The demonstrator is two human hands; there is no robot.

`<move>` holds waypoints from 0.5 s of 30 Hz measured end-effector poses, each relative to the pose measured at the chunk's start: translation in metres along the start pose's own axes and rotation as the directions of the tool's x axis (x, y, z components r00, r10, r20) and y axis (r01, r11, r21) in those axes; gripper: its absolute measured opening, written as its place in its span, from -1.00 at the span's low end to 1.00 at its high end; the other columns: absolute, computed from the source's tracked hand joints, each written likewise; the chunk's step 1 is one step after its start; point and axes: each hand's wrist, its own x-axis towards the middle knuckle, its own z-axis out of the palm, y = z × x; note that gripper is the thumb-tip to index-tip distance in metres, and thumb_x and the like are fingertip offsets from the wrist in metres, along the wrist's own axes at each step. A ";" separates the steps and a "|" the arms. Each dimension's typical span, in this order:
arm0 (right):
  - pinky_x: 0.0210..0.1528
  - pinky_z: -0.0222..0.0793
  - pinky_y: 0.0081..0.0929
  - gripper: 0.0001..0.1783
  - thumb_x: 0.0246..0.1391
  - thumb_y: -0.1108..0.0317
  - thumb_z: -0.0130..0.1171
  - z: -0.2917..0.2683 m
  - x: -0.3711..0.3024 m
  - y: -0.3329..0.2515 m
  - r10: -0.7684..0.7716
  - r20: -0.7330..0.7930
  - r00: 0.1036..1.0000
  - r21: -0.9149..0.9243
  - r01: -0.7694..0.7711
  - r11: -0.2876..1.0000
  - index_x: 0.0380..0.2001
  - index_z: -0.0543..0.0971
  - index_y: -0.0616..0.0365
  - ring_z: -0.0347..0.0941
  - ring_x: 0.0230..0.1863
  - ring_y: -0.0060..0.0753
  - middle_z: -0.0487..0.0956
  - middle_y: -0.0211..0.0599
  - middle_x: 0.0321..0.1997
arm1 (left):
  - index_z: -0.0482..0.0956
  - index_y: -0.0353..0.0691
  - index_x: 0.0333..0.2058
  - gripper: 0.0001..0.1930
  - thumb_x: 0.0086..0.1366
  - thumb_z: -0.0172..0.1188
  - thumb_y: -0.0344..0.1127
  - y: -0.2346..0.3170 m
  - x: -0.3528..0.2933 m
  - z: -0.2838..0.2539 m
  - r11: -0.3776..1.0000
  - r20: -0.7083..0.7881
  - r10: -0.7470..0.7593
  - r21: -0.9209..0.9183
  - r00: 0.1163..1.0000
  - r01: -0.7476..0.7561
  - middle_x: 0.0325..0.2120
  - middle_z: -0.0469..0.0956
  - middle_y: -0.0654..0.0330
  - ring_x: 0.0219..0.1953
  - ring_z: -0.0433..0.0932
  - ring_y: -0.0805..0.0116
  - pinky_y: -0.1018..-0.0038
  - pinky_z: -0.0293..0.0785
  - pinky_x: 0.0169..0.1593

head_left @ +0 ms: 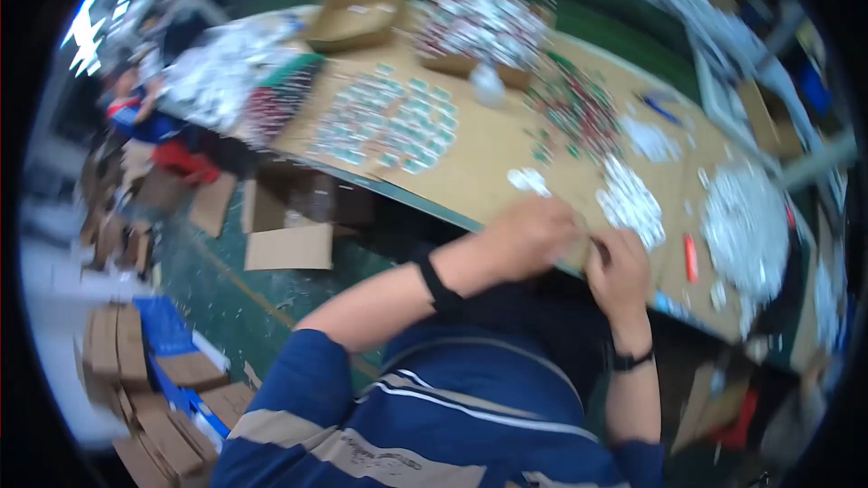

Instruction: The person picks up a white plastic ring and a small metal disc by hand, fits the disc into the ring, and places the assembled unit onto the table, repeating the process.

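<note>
Over the near edge of the table, my left hand (532,233) and my right hand (620,273) are close together, fingertips almost meeting. Both have curled, pinching fingers; whatever lies between them is too small and blurred to name. Just beyond my left hand are a few white round pieces (529,182). A pile of white flat pieces (631,203) lies right behind my right hand. Farther back is a loose heap of red and green small parts (577,108). Rows of small green-and-white pieces (389,122) are spread to the left.
The long tan table (488,149) carries an open cardboard box (360,14), a box heaped with white and red pieces (484,27), a white bottle (487,86), a large white pile (746,226) and a red stick-shaped object (691,258). Cartons (289,244) stand on the floor. A person (145,113) is at far left.
</note>
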 end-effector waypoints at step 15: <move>-0.13 0.71 -0.32 -0.70 0.24 0.56 0.49 -0.019 -0.002 -0.009 0.123 0.052 0.991 -0.005 -0.123 0.992 0.04 0.81 0.20 0.76 -0.18 -0.26 0.76 -0.22 -0.03 | 0.81 -0.17 0.16 -0.53 0.25 0.47 -0.57 0.014 0.011 -0.017 0.985 0.072 -0.156 -0.061 0.985 0.161 -0.05 0.78 0.09 0.02 0.70 -0.04 0.11 0.67 0.16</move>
